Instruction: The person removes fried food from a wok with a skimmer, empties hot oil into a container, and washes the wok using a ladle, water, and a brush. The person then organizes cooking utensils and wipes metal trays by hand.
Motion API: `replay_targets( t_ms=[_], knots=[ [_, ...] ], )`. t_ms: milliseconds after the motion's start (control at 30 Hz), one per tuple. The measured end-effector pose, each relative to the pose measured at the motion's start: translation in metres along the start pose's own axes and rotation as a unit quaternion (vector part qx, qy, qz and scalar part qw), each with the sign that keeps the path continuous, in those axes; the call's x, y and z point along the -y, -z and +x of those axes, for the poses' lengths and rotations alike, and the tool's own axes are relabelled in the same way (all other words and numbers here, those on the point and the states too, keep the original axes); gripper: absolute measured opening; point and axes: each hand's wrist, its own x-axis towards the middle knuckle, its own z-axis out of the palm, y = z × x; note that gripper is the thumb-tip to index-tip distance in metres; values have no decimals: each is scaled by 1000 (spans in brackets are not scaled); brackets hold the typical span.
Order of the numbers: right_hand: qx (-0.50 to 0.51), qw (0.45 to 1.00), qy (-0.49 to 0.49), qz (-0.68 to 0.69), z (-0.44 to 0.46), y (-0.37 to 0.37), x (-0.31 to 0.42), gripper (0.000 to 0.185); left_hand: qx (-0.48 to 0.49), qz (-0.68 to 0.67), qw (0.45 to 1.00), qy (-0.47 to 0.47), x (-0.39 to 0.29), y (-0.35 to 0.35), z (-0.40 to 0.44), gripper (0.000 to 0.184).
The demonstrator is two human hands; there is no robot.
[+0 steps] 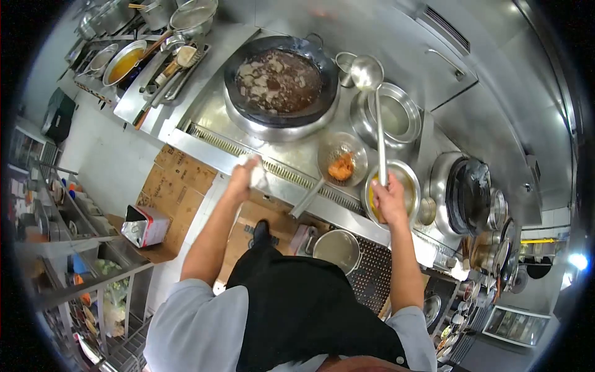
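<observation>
My right hand (390, 200) is closed round the handle of a long ladle (367, 73). The ladle stands up with its bowl at the back, near two metal pots. Under that hand is a metal bowl (414, 180) with yellow liquid in it. My left hand (244, 178) is closed on a white cloth (258, 175) at the front edge of the stove. Ahead of it a large black wok (232, 77) holds dark bubbling liquid with pale pieces. Between my hands lies a perforated strainer (328, 146) with an orange-brown fried piece (341, 167) in it.
A steel pot (394, 111) sits behind the strainer, and a second dark wok (474, 195) stands to the right. A pan of orange liquid (126, 64) is at the back left. Below the counter edge is a large pot (338, 248). Flattened cardboard (180, 177) covers the floor.
</observation>
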Motion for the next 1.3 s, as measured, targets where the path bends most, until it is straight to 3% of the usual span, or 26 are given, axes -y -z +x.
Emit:
replay_targets(
  t_ms=[133, 167, 200, 267, 333, 367, 433, 467, 567, 700, 900, 1067, 1167, 1300],
  knots=[
    [-31, 997, 40, -66, 93, -8, 68, 39, 87, -55, 988, 115, -112, 28, 64, 62],
    [-13, 996, 52, -71, 114, -14, 97, 29, 92, -54, 988, 112, -135, 22, 76, 62],
    [4, 995, 63, -77, 135, -21, 123, 20, 50, -24, 991, 122, -157, 11, 85, 62],
    [-12, 993, 58, -98, 184, -35, 154, 31, 12, 5, 992, 128, -179, -12, 103, 62],
    [-64, 976, 87, -188, 224, -57, 180, 35, -68, 141, 979, 129, -183, -29, 125, 65],
    [-66, 975, 93, -188, 255, -65, 178, 35, -11, 139, 980, 139, -173, -21, 143, 63],
    [-128, 924, 137, -333, 314, -77, 157, 39, 31, 147, 973, 178, -166, -17, 154, 41],
    [-134, 923, 141, -332, 318, -79, 160, 39, 68, 143, 968, 197, -153, -11, 173, 32],
    [45, 883, 50, -464, 323, -86, 163, 39, 3, 112, 975, 190, -152, -29, 169, 14],
    [69, 919, 3, -388, 278, -82, 188, 34, 29, 118, 987, 109, -139, -14, 165, 12],
    [139, 938, 20, -318, 259, -43, 189, 26, 42, -5, 999, 0, -128, -20, 118, 6],
    [160, 949, 1, -272, 234, -18, 159, 24, 48, -62, 997, -20, -125, -17, 71, 6],
    [184, 951, -4, -249, 196, 2, 143, 45, 32, -49, 998, 19, -121, -13, 39, 4],
    [156, 962, -32, -220, 133, 31, 124, 49, 27, -21, 999, 22, -114, -27, -22, 3]
  ],
)
